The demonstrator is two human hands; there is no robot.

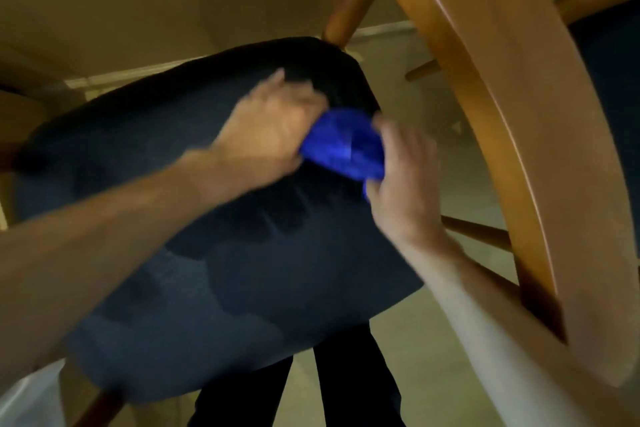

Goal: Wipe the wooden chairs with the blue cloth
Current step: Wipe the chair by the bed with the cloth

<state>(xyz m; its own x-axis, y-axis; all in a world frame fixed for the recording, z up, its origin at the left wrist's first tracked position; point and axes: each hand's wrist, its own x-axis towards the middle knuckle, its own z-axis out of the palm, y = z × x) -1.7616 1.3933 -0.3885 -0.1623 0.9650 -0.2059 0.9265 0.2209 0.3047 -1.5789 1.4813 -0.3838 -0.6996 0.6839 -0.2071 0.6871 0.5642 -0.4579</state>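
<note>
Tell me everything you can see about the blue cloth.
The blue cloth is a vivid royal blue, soft fabric by the look of it, bunched into a rounded wad with a few creases. It sits over the far right part of the dark seat cushion, between both hands. The left hand covers its left edge and the right hand holds its right side, with a scrap of blue showing below the fingers. Motion blur hides any weave, and how much is tucked under the hands cannot be told.

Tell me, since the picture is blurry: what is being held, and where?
The blue cloth, bunched between both hands: left hand at its left edge, right hand at its right.
</note>
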